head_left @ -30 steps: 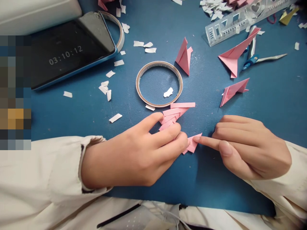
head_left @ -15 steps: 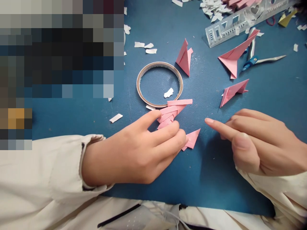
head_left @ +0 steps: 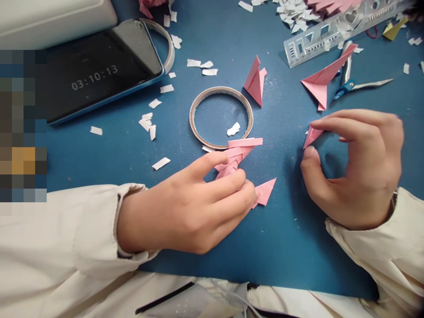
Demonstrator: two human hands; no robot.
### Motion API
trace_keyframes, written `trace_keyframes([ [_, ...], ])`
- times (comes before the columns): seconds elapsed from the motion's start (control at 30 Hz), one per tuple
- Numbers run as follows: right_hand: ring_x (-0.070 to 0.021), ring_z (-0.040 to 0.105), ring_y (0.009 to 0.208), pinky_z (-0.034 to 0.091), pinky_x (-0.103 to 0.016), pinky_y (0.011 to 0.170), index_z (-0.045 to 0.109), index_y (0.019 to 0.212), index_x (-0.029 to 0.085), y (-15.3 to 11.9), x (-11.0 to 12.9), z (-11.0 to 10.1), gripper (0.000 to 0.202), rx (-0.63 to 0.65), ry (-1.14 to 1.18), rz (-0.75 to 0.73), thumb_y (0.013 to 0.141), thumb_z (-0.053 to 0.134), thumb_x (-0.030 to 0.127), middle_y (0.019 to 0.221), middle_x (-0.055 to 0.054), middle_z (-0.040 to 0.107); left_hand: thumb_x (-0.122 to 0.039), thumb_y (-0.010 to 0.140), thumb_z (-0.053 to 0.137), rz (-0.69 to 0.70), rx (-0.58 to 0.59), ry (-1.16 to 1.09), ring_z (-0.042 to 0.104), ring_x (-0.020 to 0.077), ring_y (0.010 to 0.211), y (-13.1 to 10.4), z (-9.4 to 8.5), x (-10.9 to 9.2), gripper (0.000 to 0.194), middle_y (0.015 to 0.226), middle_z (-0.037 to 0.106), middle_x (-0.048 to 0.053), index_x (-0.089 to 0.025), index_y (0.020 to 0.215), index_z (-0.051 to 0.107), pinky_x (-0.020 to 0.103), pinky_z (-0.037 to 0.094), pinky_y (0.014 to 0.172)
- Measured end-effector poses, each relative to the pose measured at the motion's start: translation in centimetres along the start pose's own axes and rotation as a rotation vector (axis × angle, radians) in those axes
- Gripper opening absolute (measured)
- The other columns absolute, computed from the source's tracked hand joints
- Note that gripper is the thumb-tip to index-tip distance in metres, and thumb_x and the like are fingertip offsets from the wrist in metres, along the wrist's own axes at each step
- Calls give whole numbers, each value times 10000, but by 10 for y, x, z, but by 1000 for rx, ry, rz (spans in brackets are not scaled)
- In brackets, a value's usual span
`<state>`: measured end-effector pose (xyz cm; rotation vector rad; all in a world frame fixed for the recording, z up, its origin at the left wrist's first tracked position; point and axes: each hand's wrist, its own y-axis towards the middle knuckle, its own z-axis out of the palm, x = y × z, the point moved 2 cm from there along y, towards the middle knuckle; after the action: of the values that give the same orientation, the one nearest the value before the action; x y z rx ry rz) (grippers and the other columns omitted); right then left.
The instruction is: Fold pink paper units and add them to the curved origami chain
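My left hand (head_left: 195,201) is closed on a strip of interlocked pink folded paper pieces (head_left: 238,154), part of which is hidden under the fingers. Beside its fingertips, a pink folded paper triangle (head_left: 266,192) pokes out over the blue table. On the right, my right hand (head_left: 357,163) pinches a small pink folded paper piece (head_left: 311,137) between thumb and forefinger, and the fingers cover its far end. Above that hand lies a larger pink folded paper piece (head_left: 318,79). Another pink folded piece (head_left: 255,81) stands by the tape ring.
A tape roll ring (head_left: 191,115) lies beyond my left hand. Scissors (head_left: 347,86) and a clear ruler (head_left: 308,46) are at the upper right, near a heap of white paper scraps (head_left: 293,13). A phone (head_left: 106,66) rests at the upper left, before a second tape roll (head_left: 170,55).
My right hand has moved up and closed its thumb and forefinger on the small pink paper piece. My left hand keeps its hold on the strip, barely shifting.
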<state>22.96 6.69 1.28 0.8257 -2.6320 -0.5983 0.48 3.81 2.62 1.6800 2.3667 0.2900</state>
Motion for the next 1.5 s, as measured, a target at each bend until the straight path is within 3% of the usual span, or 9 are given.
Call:
trace_keyframes([
  [0.4,-331,626,994,510,-489,839,614,1089,157,2,1,1,331,22,43,9,769,622,75,1035,-168,654,-122,948,433,13,-91,-23,645,188,900,-4,4,1,238,910,703,44,-153,940,669,454,486,947],
  [0.53,-273,660,913,547,-433,791,624,1090,168,3,2,-3,372,-10,161,-95,758,598,1,955,-133,686,-104,959,416,2,-53,-36,650,170,869,-1,2,2,270,934,716,28,-154,918,679,438,488,940],
  [0.73,-199,648,907,552,-365,759,573,1147,137,1,2,-17,402,94,432,-325,786,541,-38,927,-115,657,-94,958,421,-4,-49,-53,657,185,865,1,-2,1,262,928,711,45,-128,946,680,442,502,899],
  [0.9,-144,596,697,525,-330,631,590,1085,212,0,6,-13,341,59,456,-150,810,592,11,827,-46,607,-95,960,404,14,-37,-42,651,191,897,0,0,0,282,939,702,50,-132,949,684,449,492,930],
  [1.03,-121,502,616,452,-285,536,604,1044,199,3,7,-9,306,47,398,10,803,608,10,738,-24,553,-90,950,420,14,-37,-59,654,204,899,-1,0,1,268,950,697,72,-107,952,688,467,491,944],
  [1.1,-139,500,643,432,-293,532,610,1061,189,4,5,-7,336,12,394,16,783,586,2,732,-30,545,-89,953,416,17,-38,-51,655,202,897,-1,0,1,276,951,702,68,-113,950,690,465,498,937],
  [1.23,-164,524,706,432,-314,543,616,1100,173,1,-2,-5,435,-19,378,16,704,588,-3,904,-81,573,-84,958,401,21,-38,-49,658,203,897,-1,-1,1,291,953,712,69,-109,953,690,469,497,951],
  [1.5,-255,587,907,515,-365,652,567,1176,168,1,1,-2,493,42,316,-41,707,681,68,1042,-139,588,-83,952,414,30,-46,-57,662,213,885,0,0,1,271,952,716,79,-93,938,684,465,505,907],
])
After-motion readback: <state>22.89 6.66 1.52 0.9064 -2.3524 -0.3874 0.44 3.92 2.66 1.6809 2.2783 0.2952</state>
